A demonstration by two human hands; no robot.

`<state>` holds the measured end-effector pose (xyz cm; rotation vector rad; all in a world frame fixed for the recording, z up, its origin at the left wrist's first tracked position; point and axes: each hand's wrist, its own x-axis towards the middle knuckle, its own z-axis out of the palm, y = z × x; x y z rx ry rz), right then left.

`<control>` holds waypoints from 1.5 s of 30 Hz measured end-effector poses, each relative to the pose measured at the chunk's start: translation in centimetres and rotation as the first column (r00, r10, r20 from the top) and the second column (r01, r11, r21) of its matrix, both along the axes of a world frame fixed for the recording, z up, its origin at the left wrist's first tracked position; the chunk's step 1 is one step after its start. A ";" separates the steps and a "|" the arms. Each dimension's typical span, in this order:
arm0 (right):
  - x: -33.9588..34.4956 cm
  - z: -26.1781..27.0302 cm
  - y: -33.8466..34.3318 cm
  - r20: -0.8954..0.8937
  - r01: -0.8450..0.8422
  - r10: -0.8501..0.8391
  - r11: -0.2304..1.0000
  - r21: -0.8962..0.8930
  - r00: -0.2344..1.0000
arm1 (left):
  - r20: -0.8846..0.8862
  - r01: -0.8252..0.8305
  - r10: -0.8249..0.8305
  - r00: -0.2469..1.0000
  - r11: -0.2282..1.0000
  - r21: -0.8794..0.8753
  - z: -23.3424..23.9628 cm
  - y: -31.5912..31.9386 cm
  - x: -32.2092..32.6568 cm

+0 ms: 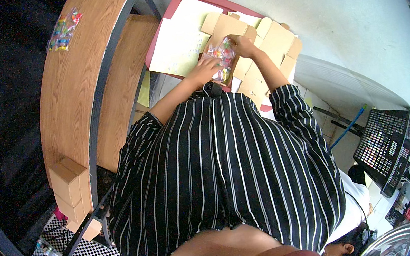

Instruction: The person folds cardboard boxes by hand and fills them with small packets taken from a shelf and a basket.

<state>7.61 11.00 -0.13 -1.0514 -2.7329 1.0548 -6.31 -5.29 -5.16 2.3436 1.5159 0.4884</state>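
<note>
In front of me an unfolded brown cardboard box (230,27) lies on a red table (175,1). Clear plastic packets (223,53) with small colourful pieces fill its tray; what the pieces are is too small to tell. My left hand (206,69) rests over the near left side of the packets, fingers spread. At the far right edge of the tray is my right hand (243,46), its fingers curled down by the packets. Whether those fingertips pinch a packet or the box wall is hidden.
More flattened cardboard boxes (277,40) lie right of the tray. Pale paper (181,34) covers the table's left. A wooden shelf (68,91) holds another packet (64,30) and closed cartons (70,180). A black crate (382,143) and a person in white (354,201) are on the right.
</note>
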 end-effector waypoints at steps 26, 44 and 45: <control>1.0 -2.6 -5.9 -0.030 0.001 0.009 0.951 0.308 0.999 | 0.274 -0.279 0.239 0.932 0.953 0.119 8.8 -0.6 -4.0; 3.2 0.4 -11.3 -0.225 0.397 -0.329 0.807 0.437 0.917 | -0.121 -0.955 0.985 -0.122 -0.083 0.286 12.4 -7.7 -31.8; 3.5 0.5 -11.5 -0.225 0.414 -0.349 0.795 0.443 0.910 | -0.082 -0.966 0.994 -0.071 -0.048 0.255 12.6 -7.5 -30.4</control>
